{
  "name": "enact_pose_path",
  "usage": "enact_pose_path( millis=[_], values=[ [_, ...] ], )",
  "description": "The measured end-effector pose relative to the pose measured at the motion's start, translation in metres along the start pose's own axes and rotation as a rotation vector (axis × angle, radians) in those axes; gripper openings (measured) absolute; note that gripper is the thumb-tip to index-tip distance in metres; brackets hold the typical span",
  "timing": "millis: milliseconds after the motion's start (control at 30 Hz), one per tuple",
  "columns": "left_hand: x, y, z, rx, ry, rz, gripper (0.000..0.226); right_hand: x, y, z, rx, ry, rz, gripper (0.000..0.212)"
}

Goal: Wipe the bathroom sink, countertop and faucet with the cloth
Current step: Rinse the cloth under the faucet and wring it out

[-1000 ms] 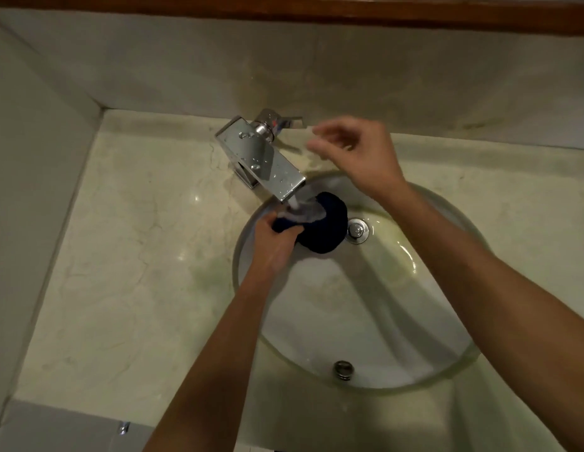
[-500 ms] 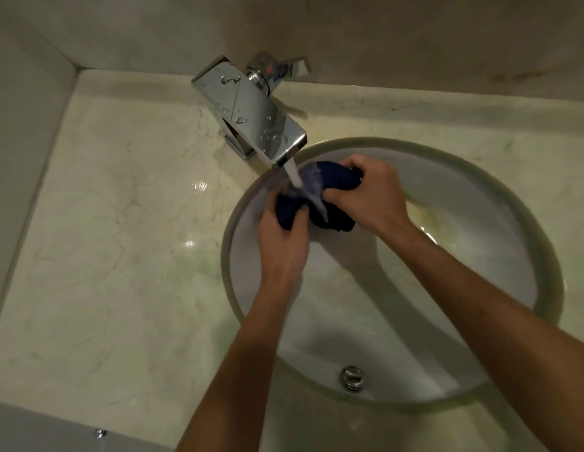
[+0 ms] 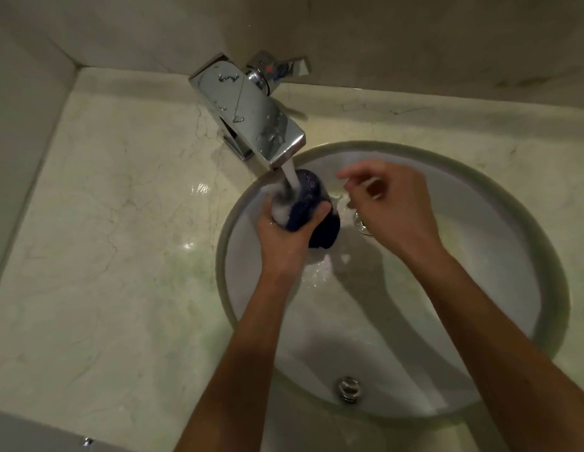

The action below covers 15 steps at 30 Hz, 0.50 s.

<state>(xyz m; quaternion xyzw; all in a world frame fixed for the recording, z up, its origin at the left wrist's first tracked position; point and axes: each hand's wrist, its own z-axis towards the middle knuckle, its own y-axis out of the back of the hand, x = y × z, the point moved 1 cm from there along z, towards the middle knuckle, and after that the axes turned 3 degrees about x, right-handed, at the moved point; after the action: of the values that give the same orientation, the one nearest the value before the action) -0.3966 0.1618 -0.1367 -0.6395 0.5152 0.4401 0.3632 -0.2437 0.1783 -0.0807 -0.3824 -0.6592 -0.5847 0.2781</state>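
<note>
Head view: left hand [image 3: 285, 234] grips the cloth [image 3: 308, 199]; right hand [image 3: 395, 210] hovers beside it, loosely curled.

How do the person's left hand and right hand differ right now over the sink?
The left hand grips the dark blue wet cloth; the right hand holds nothing, its fingers loosely spread. The left hand sits directly under the water stream from the square chrome faucet; the right hand is off to the side, above the round metal drain. The right hand looks motion-blurred; the left looks sharp. Both hands are over the round white sink basin.
</note>
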Motion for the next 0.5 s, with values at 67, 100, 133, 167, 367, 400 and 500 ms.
enact_pose_path(
  millis=[67,100,133,167,367,400,500],
  values=[
    [0.0,0.0,-0.002,0.02,0.009,-0.012,0.052,0.023,0.009,0.013,-0.172,0.058,0.157,0.025],
    [-0.002,0.0,-0.001,0.025,0.01,-0.01,0.052,0.035,0.011,0.023,-0.19,0.073,0.271,0.029],
    [-0.004,0.001,0.001,0.022,0.005,0.018,0.05,0.046,0.012,0.033,-0.169,0.078,0.361,0.034],
    [-0.003,0.002,0.003,0.023,-0.011,0.058,0.048,0.056,0.011,0.043,-0.124,0.081,0.412,0.04],
    [-0.01,0.008,0.007,0.034,-0.073,0.112,0.043,0.085,0.001,0.064,0.041,0.047,0.421,0.043],
    [-0.01,0.008,0.007,0.04,-0.056,0.094,0.043,0.086,0.001,0.064,0.034,0.042,0.426,0.043],
    [-0.009,0.011,0.008,0.059,-0.02,0.05,0.046,0.086,0.0,0.062,0.013,0.03,0.443,0.042]
  ],
)
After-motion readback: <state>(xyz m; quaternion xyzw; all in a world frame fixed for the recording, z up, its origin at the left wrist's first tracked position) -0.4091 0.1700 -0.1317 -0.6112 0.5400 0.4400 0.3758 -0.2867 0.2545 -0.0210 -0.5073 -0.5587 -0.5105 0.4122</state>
